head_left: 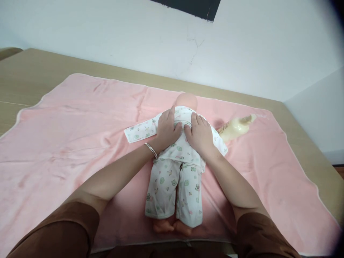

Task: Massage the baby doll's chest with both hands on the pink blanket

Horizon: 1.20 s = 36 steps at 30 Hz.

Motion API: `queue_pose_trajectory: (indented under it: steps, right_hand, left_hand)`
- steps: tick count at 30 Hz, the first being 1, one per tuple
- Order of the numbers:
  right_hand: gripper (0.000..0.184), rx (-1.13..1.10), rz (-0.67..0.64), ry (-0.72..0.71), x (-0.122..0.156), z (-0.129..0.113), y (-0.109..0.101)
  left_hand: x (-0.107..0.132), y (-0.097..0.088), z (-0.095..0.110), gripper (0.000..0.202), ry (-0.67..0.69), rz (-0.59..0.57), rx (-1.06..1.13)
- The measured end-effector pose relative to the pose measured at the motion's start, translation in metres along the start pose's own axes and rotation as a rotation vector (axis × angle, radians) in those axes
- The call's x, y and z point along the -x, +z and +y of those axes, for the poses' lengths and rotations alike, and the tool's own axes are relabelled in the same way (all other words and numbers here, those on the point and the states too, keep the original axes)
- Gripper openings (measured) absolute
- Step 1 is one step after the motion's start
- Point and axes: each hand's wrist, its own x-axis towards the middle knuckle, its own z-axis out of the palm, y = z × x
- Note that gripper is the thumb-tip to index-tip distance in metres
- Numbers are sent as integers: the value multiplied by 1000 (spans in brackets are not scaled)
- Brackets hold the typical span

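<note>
A baby doll (pixel 177 161) in white printed pyjamas lies on a pink towel (pixel 75 136), its head (pixel 187 100) pointing away from me and its bare feet near the front edge. My left hand (pixel 167 129) rests flat on the left side of the doll's torso, fingers stretched out; a silver bangle circles that wrist. My right hand (pixel 201 134) lies flat on the right side of the torso, fingers likewise extended. The thumbs nearly meet at the middle of the chest. The doll's left sleeve (pixel 139 132) sticks out flat to the side.
A cream-coloured lotion bottle (pixel 235 127) lies on its side on the towel, just right of the doll. The towel covers a wooden table (pixel 32 68) that stands against a white wall. The table's right edge drops off at the far right.
</note>
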Motion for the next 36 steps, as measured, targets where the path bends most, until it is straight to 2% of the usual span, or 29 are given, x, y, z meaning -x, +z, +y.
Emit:
queue_pose_trajectory:
  steps: [7, 13, 16, 22, 27, 31, 36]
  right_hand:
    - [66, 5, -51, -22, -5, 3, 1]
    - [59, 87, -85, -112, 17, -12, -15]
    - [58, 43, -107, -136, 15, -9, -18]
    - [65, -65, -106, -19, -11, 9, -5]
    - [60, 26, -96, -22, 5, -10, -7]
    - [58, 91, -90, -58, 16, -20, -13]
    - [61, -30, -90, -57, -4, 3, -5]
  left_hand:
    - [0, 1, 0, 40, 77, 15, -40]
    - [3, -7, 8, 25, 133, 47, -62]
    - [3, -5, 6, 29, 101, 45, -84]
    - [-2, 1, 4, 44, 112, -13, -144]
    - [2, -7, 15, 34, 176, -8, -225]
    - [5, -9, 20, 37, 180, -35, -269]
    - [1, -3, 14, 43, 157, -28, -226]
